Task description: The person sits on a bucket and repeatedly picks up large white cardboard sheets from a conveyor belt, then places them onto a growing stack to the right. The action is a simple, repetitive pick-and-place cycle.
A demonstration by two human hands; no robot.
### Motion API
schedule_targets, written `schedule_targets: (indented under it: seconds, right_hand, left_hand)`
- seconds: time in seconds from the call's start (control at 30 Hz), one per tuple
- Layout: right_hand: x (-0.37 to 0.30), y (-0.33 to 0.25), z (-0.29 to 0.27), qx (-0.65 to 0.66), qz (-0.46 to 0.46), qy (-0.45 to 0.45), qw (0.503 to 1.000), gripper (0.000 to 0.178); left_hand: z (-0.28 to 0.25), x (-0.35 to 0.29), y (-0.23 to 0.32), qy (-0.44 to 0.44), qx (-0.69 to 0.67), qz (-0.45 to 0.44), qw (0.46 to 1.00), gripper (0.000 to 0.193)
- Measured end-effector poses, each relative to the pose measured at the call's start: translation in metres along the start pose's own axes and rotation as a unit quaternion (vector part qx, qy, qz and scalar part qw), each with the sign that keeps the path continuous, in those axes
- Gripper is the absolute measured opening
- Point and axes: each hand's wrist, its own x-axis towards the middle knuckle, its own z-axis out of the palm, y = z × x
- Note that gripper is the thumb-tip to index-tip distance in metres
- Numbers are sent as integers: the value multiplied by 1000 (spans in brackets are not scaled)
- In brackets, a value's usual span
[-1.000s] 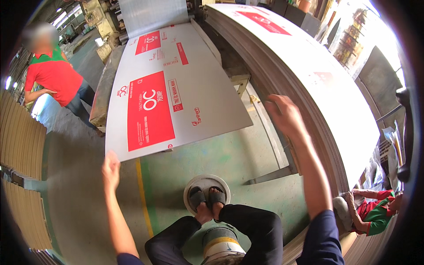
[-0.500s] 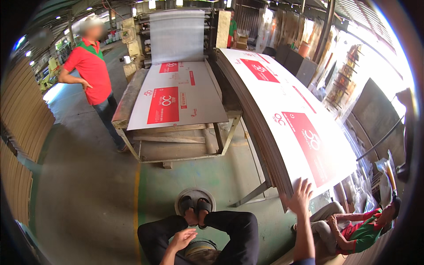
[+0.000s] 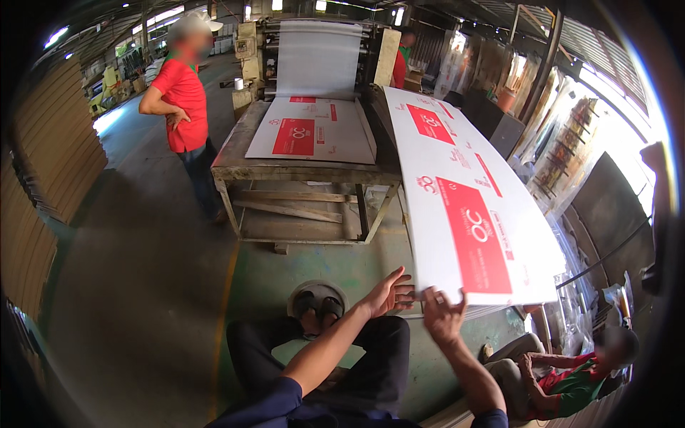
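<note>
Both hands, left (image 3: 389,294) & right (image 3: 444,319), open on stack edge of flat glossy white printed sheets (image 3: 464,207).

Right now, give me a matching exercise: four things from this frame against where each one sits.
Things:
1. left hand
2. right hand
3. smaller white printed sheet with red panel
4. person in red shirt

Places:
A. flat on the wooden table
B. standing left of the table
C. at the near edge of the big white sheet stack, further right
D. at that near edge, further left

Pairs: 1-D, 2-C, 3-A, 4-B
</note>
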Motion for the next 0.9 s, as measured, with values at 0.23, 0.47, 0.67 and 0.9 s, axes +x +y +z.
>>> schedule_targets:
  seconds: [0.23, 0.47, 0.67, 0.9]
  right_hand:
    - [-46, 23, -29, 261, 144, -178, 938, 35]
    - [-246, 151, -107, -32, 592, -219, 775, 58]
    - [-262, 90, -115, 215, 598, -144, 758, 42]
    - [-148, 59, -56, 489, 582, -171, 627, 21]
  left_hand:
    - [-41, -102, 49, 173, 294, 137, 930, 33]
    - [-78, -276, 73, 282, 342, 109, 890, 20]
    - [-78, -377, 36, 400, 210, 83, 888, 41]
    - [-102, -437, -2, 494, 217, 216, 814, 64]
